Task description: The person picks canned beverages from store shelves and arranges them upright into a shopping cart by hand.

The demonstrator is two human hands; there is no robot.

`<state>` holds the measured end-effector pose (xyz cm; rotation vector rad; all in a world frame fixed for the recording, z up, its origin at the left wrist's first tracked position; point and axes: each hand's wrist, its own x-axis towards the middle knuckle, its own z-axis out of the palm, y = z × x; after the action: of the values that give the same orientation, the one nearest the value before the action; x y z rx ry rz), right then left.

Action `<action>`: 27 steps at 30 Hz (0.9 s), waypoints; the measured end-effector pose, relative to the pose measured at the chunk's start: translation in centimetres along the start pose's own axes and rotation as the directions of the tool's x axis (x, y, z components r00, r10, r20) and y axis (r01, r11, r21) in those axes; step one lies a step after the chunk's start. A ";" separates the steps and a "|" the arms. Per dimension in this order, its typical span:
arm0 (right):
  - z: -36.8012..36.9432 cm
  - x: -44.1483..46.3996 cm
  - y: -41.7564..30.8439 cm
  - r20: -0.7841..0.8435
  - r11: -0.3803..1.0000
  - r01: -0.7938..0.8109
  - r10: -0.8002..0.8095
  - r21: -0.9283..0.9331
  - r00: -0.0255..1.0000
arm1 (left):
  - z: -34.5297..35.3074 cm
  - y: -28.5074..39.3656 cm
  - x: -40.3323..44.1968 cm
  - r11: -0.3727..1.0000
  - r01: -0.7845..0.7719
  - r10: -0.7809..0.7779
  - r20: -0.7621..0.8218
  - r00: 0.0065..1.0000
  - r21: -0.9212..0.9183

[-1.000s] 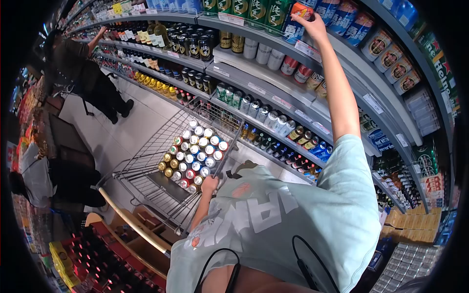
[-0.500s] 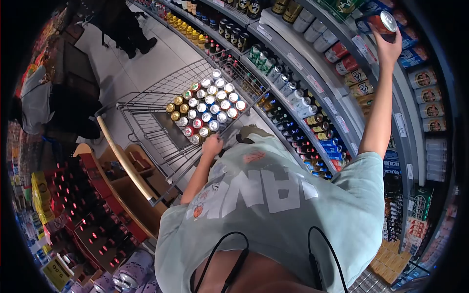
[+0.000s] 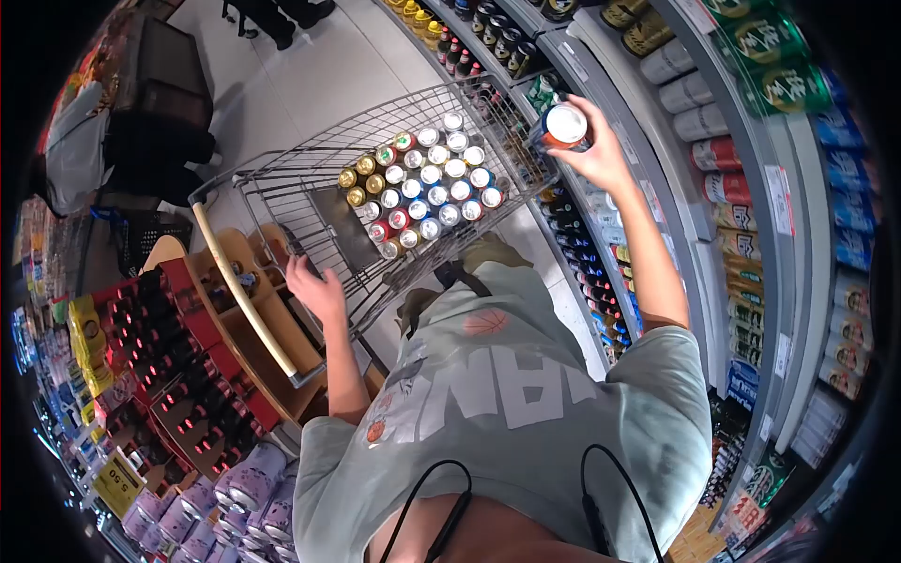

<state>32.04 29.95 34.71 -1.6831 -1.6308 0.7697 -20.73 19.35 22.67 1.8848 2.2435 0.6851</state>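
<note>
In my right hand (image 3: 601, 159) is a drink can (image 3: 566, 125) with a silver top and an orange-and-dark side, held up beside the far right corner of the cart basket. My left hand (image 3: 316, 289) hovers by the near side of the metal shopping cart (image 3: 282, 167), fingers spread, holding nothing. Several upright cans (image 3: 432, 175) stand close together in the cart, mostly silver-topped, with a few gold-topped cans (image 3: 356, 178) at the left end. The cart's pale handle bar (image 3: 235, 281) lies left of my left hand.
Shelves of cans (image 3: 690, 94) and bottles curve along the right. A wooden rack of dark bottles (image 3: 178, 375) and stacked lilac cans (image 3: 249, 483) stand at lower left. A person's dark legs (image 3: 272, 19) show on the tiled floor (image 3: 291, 80) at the top.
My right hand has brought the can down and left from the upper shelf towards the cart. My left hand has left the cart's near edge, moved left and spread its fingers.
</note>
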 end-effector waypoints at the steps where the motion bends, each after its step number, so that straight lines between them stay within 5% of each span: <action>1: 1.9 0.9 1.6 0.031 0.996 -0.035 0.038 -0.083 0.999 | -0.6 -0.1 1.2 0.997 0.045 -0.044 -0.015 0.999 0.057; 5: 9.1 3.7 11.1 0.094 0.990 -0.102 0.111 -0.097 0.989 | -0.8 -1.4 3.5 0.971 0.176 -0.185 0.038 0.982 0.161; 10: 16.7 7.2 21.2 0.057 0.976 -0.182 0.190 -0.119 0.980 | 1.5 -3.0 4.6 0.868 0.484 -0.495 -0.127 0.859 -0.110; 12: 19.3 8.5 24.4 0.039 0.978 -0.158 0.165 -0.139 0.986 | 2.2 -3.8 3.7 0.843 0.480 -0.531 -0.228 0.816 -0.242; 15: 22.6 10.6 27.9 0.075 0.943 -0.287 0.303 -0.171 0.950 | 2.1 -4.0 3.8 0.830 0.555 -0.541 -0.330 0.773 -0.061; 16: 23.3 10.9 28.9 0.091 0.939 -0.294 0.314 -0.179 0.945 | 1.7 -5.7 3.6 0.781 0.622 -0.611 -0.267 0.745 -0.050; 17: 23.8 11.4 29.1 0.108 0.935 -0.299 0.323 -0.189 0.940 | 1.8 -8.2 2.8 0.825 0.537 -0.485 -0.264 0.834 0.177; 18: 24.7 11.7 30.1 0.107 0.948 -0.283 0.299 -0.143 0.948 | 1.2 -9.1 3.6 0.658 0.751 -0.752 0.020 0.659 -0.052; 19: 25.5 12.0 31.0 0.117 0.945 -0.292 0.310 -0.146 0.944 | 0.8 -9.7 4.1 0.363 0.913 -0.844 0.349 0.407 -0.187; 21: 26.7 12.5 32.4 0.134 0.956 -0.248 0.269 -0.154 0.954 | 0.7 -7.8 6.3 0.264 0.959 -0.869 0.405 0.284 -0.106; 27: 28.2 12.5 32.8 0.151 0.978 -0.122 0.149 -0.171 0.977 | 1.1 -8.0 5.9 0.294 0.952 -0.887 0.348 0.304 -0.083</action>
<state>30.31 44.03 -8.02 -1.9047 -1.7424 0.8832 -28.81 24.40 19.45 0.2190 2.3579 0.4413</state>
